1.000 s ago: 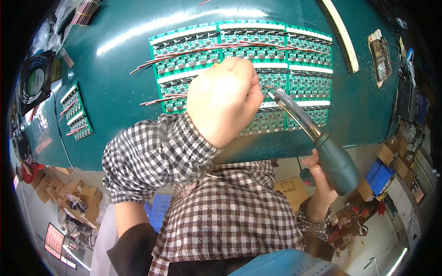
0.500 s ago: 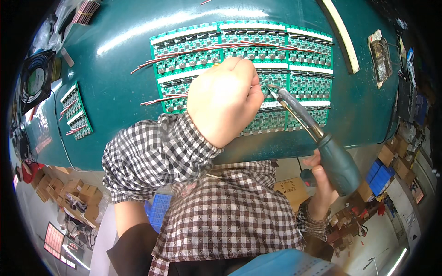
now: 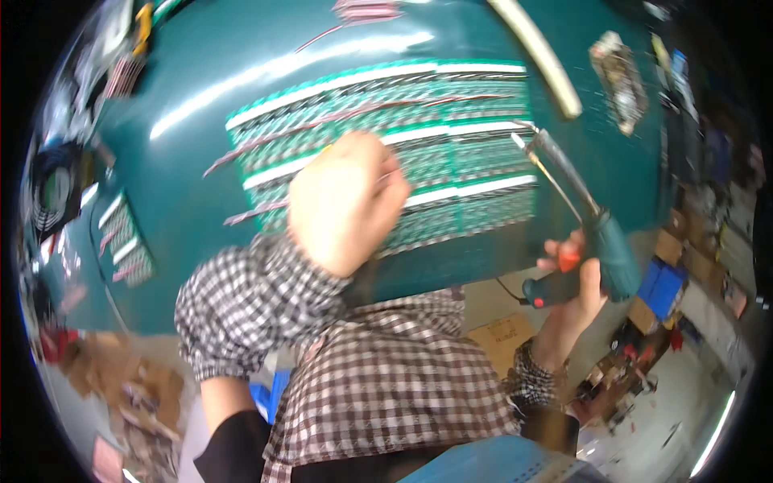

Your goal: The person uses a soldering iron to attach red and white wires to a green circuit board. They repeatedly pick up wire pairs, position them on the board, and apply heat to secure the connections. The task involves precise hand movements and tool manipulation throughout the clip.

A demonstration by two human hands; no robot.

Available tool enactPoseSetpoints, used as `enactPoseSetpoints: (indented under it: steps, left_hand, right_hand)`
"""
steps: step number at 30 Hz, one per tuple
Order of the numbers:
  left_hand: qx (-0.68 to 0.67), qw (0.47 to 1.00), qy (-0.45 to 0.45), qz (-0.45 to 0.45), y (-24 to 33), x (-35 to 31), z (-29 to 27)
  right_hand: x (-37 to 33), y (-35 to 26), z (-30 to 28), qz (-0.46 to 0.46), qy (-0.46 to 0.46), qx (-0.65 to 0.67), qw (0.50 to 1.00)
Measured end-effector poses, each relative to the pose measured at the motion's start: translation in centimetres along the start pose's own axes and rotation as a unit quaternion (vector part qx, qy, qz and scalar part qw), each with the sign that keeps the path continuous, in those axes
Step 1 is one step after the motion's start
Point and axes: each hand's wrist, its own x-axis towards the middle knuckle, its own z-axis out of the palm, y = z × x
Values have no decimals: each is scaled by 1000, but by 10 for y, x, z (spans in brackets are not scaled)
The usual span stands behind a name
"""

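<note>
My left hand (image 3: 342, 205) is closed in a pinch above the left-middle of a sheet of green circuit boards (image 3: 419, 161); whatever lies between its fingertips is hidden and blurred. Red and black wires (image 3: 322, 121) lie in a line across the upper boards, and more wires (image 3: 254, 213) stick out left of the hand. In my right hand (image 3: 570, 320) is a dark green soldering gun (image 3: 613, 262) with a red trigger. Its metal tip points up and left, by the right edge of the boards.
A smaller board piece with wires (image 3: 127, 241) lies at the left, near a black fan (image 3: 58, 189). At the far side are a bundle of wires (image 3: 366, 11) and a pale curved strip (image 3: 541, 56). A scorched block (image 3: 620, 84) sits at the far right of the green table (image 3: 193, 169).
My right hand has drawn the soldering gun's tip off the boards, up and toward their right edge. My left hand stays closed over the boards, slightly further left on them. The whole view has shifted.
</note>
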Motion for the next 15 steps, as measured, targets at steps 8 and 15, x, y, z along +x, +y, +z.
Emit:
enactPoseSetpoints:
  steps: [8,15]
  left_hand:
    - [-7,995,-75,-66,14,7,-9]
    - [-16,995,-88,-34,9,1,-15]
  right_hand:
    - [60,-40,-49,-235,210,-146,938]
    - [78,-20,-40,-196,229,-67,951]
